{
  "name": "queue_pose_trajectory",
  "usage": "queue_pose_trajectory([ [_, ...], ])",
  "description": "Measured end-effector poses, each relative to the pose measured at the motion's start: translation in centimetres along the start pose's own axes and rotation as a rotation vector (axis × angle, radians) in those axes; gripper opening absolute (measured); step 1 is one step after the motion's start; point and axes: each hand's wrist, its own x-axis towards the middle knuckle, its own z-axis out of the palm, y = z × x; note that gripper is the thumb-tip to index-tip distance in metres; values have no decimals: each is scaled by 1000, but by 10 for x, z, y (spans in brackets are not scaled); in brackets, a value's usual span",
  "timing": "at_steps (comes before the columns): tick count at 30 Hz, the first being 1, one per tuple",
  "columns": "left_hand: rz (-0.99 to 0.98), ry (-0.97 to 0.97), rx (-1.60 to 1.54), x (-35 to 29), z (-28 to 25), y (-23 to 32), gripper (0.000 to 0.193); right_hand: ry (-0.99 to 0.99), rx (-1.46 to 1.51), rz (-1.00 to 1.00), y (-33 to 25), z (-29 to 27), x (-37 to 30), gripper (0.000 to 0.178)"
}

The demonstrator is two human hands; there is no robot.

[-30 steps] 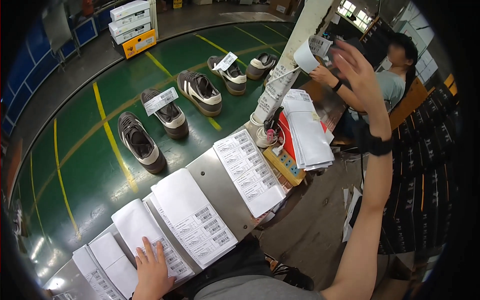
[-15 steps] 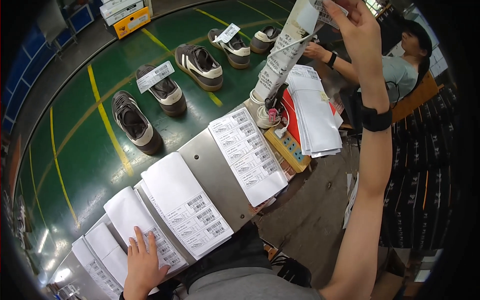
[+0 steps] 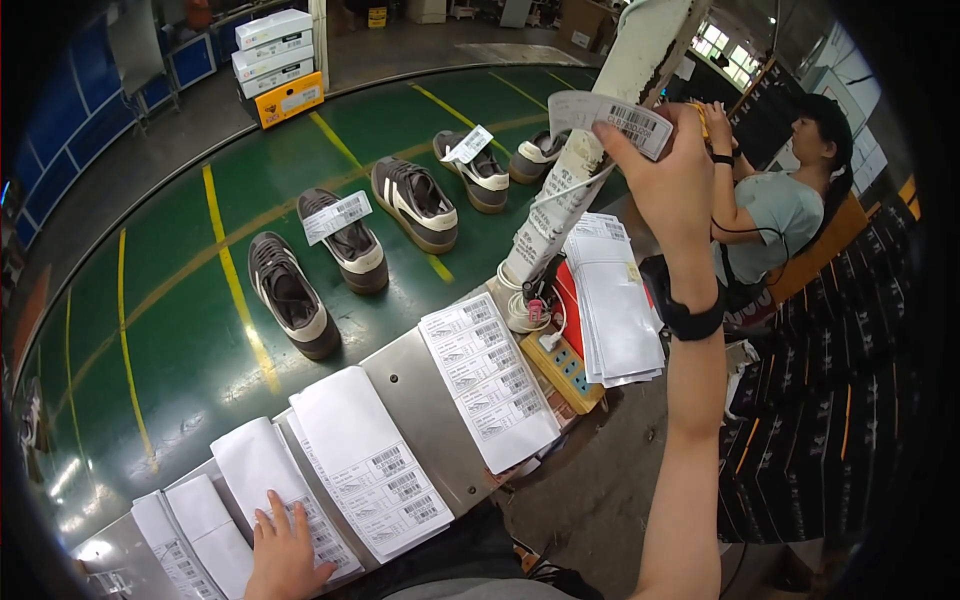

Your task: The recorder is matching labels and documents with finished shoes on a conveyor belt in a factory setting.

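Strip of white barcode-printed paper [image 3: 610,117] is curling leftward from right hand [image 3: 668,178], thumb and fingers clamping its end; left hand [image 3: 286,552], fingers apart, is resting on folded white label sheets [image 3: 258,458] below-left; unsupported end is perhaps risking creases against peeling white post [image 3: 648,48] beyond.

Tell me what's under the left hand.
A stack of label sheets: blank beyond the left hand, printed barcodes to the hand's right. Whatever is directly beneath the hand is covered.
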Motion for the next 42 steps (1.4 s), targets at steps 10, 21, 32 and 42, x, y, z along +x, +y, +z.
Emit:
queue_pose_trajectory([
  [10,-60,287,-113,-6,25,12,81,-582,394,38,-126,-29,-198,30],
  [21,-239,510,-490,-24,48,-9,78,-1288,202,-346,-171,5,-313,74],
  [32,-430,635,-451,9,39,29,86,-1180,135,-13,-152,14,-317,94],
  [42,-429,408,-117,13,15,45,84,-880,475,477,-154,6,-324,61],
])
